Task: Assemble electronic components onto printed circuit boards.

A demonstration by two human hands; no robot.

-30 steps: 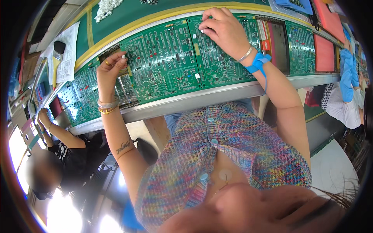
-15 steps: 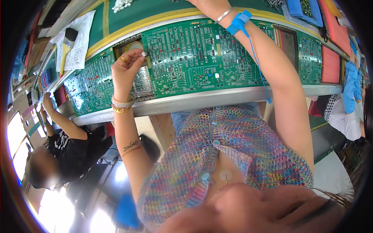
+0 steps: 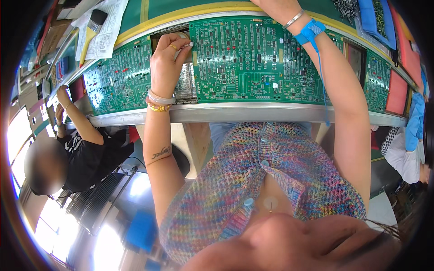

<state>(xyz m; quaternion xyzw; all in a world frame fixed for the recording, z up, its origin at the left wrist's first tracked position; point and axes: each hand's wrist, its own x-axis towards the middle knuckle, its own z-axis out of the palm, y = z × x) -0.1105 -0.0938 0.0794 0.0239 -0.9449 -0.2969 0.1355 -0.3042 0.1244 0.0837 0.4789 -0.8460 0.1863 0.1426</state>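
My left hand is closed in a pinch on a small white part, likely a connector, at the upper left edge of a large green circuit board. Small white blocks and many tiny components sit on that board. My right hand reaches over the board's far edge, and its fingers are cut off by the top of the picture. A blue wrist strap with a thin blue cord is on my right wrist, the cord hanging over the board.
A metal rail runs along the near side. To the left lie another green board, a brush and printed paper. At the far right stands a blue bin, near a pink sheet. A co-worker sits at left.
The view has shifted, so the boards appear further right and slightly higher. My left hand still pinches the white part by the board's edge. My right hand stays beyond the far edge.
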